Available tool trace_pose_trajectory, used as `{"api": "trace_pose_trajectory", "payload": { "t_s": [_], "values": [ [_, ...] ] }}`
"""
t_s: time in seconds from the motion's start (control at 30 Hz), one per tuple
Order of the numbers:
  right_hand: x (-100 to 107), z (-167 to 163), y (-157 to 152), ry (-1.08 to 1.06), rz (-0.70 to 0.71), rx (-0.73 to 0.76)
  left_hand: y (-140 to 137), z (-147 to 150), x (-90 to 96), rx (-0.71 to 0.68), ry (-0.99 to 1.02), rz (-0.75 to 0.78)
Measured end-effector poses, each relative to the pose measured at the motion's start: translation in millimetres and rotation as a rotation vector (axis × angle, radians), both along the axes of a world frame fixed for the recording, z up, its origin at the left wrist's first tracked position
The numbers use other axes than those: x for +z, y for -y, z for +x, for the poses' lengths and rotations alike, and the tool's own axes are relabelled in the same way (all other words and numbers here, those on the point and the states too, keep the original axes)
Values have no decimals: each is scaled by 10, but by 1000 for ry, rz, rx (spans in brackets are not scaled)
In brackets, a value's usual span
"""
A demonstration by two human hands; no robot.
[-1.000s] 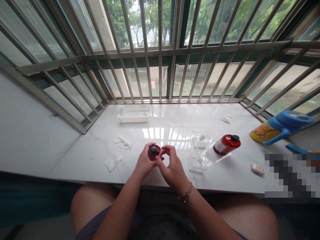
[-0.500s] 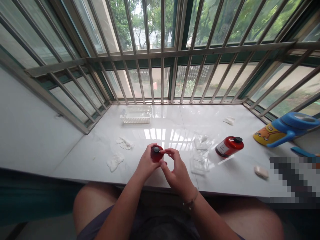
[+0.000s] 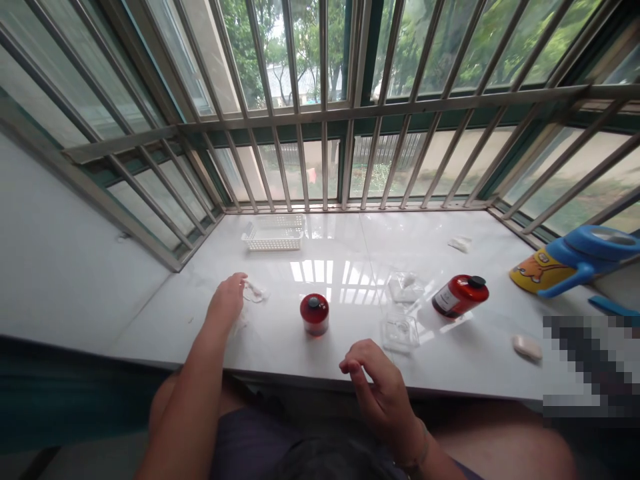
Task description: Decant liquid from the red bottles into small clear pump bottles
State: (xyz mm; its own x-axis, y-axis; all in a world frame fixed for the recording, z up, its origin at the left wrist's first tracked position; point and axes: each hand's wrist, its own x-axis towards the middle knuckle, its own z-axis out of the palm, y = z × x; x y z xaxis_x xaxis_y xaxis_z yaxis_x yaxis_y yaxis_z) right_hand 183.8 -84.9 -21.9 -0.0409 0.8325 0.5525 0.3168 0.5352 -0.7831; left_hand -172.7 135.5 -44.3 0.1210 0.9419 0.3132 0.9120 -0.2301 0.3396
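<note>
My left hand (image 3: 229,300) is over the left side of the white counter, its fingertips closed at the edge of a crumpled tissue (image 3: 256,292). Beneath that hand, a second white tissue (image 3: 240,325) is mostly covered. A round red bottle (image 3: 315,319) with a dark cap stands upright between my hands, touched by neither. Near the counter's front edge, my right hand (image 3: 375,373) is raised with curled fingers and the thumb against them. Whatever may be inside its fingers is hidden.
Two clear plastic pieces (image 3: 400,332) lie right of centre, beside a labelled red bottle (image 3: 460,296). Farther right are a pale bar-shaped object (image 3: 527,347) and a blue-yellow jug (image 3: 560,263) lying tilted. A white basket (image 3: 274,244) and another tissue (image 3: 460,243) sit near the barred window.
Both hands have let go of the red bottle, which now stands on the counter. My left hand moved left to the tissues; my right hand drew back toward me.
</note>
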Motion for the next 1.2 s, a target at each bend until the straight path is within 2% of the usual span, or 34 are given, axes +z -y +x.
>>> {"api": "trace_pose_trajectory", "payload": {
  "t_s": [0.23,0.43,0.63,0.83,0.97,1.07,1.2],
  "values": [
    [-30,16,60,36,13,28,-219,-23,-128,-133,-153,-115],
    [-51,50,94,54,5,30,-285,-17,-113,-184,-109,-134],
    [-85,63,112,64,-6,26,-316,-47,-50,-201,132,-149],
    [-98,65,118,65,-11,21,-287,-77,-52,5,561,-80],
    [-99,58,114,77,-11,27,-243,-37,-97,79,806,-72],
    [-104,57,121,85,-13,34,-202,-16,-113,120,882,-90],
    [-116,60,127,86,-16,37,-148,-3,-98,171,889,-91]
  ]
}}
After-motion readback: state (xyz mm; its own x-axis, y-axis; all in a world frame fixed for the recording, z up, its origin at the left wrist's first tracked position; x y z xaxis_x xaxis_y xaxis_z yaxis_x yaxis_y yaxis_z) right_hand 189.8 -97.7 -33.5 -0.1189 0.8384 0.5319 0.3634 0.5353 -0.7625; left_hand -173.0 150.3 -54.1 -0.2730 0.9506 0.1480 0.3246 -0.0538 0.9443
